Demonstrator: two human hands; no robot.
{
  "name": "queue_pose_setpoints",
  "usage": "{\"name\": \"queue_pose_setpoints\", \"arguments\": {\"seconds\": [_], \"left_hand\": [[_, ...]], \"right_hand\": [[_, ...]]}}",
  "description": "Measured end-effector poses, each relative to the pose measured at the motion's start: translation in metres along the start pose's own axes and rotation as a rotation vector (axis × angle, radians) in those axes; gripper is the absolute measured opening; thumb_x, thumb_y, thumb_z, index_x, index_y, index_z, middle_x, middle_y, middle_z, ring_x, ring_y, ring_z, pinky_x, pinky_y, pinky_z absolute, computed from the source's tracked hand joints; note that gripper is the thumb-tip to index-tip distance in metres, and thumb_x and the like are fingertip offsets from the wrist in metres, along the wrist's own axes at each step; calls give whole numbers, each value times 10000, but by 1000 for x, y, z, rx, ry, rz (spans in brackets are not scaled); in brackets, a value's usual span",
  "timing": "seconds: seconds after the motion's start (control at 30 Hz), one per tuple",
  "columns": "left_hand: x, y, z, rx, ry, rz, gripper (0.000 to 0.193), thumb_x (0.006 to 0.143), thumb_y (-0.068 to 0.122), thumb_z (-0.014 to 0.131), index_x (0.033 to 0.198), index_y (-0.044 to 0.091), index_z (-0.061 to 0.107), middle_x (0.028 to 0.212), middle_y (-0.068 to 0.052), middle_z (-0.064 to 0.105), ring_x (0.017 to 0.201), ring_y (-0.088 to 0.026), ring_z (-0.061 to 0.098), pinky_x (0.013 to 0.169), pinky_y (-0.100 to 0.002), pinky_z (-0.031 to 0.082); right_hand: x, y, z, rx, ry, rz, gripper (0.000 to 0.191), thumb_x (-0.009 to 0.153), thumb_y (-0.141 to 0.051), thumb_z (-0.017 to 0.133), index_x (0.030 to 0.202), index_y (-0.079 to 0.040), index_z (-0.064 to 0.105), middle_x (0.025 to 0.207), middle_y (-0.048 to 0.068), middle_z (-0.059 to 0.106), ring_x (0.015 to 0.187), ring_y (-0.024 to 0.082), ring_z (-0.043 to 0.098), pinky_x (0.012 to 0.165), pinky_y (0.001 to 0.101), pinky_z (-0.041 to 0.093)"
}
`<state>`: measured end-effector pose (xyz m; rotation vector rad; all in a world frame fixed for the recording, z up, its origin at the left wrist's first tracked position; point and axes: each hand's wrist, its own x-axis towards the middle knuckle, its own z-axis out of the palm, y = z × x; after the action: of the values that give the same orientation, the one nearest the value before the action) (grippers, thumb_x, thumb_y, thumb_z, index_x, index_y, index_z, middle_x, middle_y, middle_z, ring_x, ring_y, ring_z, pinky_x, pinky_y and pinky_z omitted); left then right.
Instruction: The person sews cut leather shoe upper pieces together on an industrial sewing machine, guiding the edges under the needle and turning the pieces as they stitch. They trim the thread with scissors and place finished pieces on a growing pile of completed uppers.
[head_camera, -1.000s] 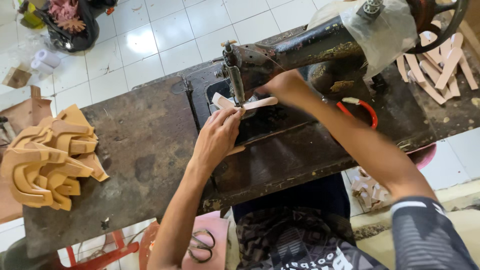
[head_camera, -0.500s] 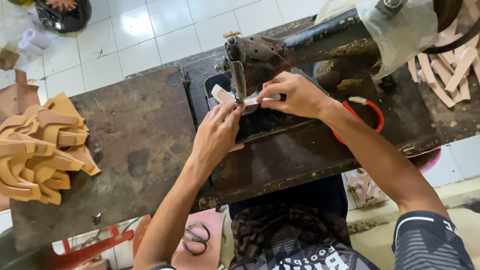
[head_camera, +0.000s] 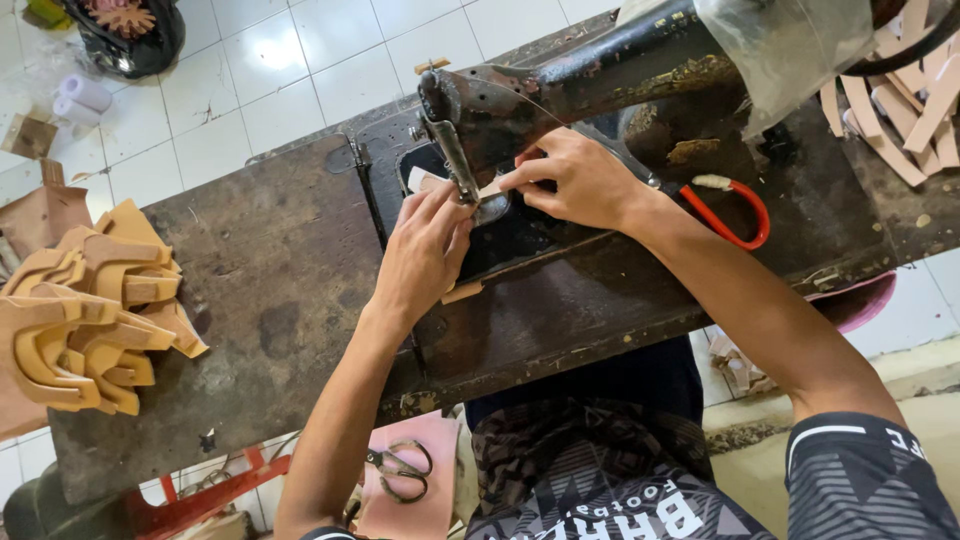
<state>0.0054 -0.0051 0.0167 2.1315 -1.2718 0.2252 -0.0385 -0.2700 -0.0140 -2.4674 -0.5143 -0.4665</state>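
White-tiled floor fills the upper left, w/ a dark, worn work table running diagonally across the view. Mounted on it is an old black sewing machine, its arm stretching toward the upper right, partly wrapped in clear plastic. At the table's left edge sits a big heap of tan cut pieces, curved & stacked loosely; a smaller bunch of tan strips lies at the far right, behind the machine. Person's lap in dark patterned shorts shows below the table edge. Left hand lies flat on the machine bed just left of the needle bar, fingers held close together & extended, tips pressing down on a pale strip right at the presser foot. Right hand comes in from the other side, thumb & forefinger pinching the strip's right end, other fingers curled loosely; the two hands sit close, either side of the needle, w/ the strip under the foot between them. A red loop handle lies on the table just beside the right wrist. Under the table, near the left elbow, scissors rest on a pink surface, w/ a red frame lower left. Top left on the floor: a dark basket & two pale rolls.
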Motion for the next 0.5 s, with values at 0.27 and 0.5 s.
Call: {"name": "queue_pose_setpoints", "arguments": {"seconds": [0.27,0.5], "left_hand": [[1,1,1,-14,28,-5,199,918,5,687,1110,34,643,1301,-154,648,1159,-401,594,1005,-476,509],[1,1,4,-6,51,10,180,905,-7,691,1078,21,649,1278,-163,659,1138,-403,605,998,-467,512]], "right_hand": [[3,-3,-3,5,10,-1,214,891,-157,791,1088,-238,812,1063,81,713,1049,277,658,903,406,539],[2,-3,-1,-8,29,13,211,890,-168,798,1083,-251,811,1047,78,712,1034,274,659,887,402,550]]}}
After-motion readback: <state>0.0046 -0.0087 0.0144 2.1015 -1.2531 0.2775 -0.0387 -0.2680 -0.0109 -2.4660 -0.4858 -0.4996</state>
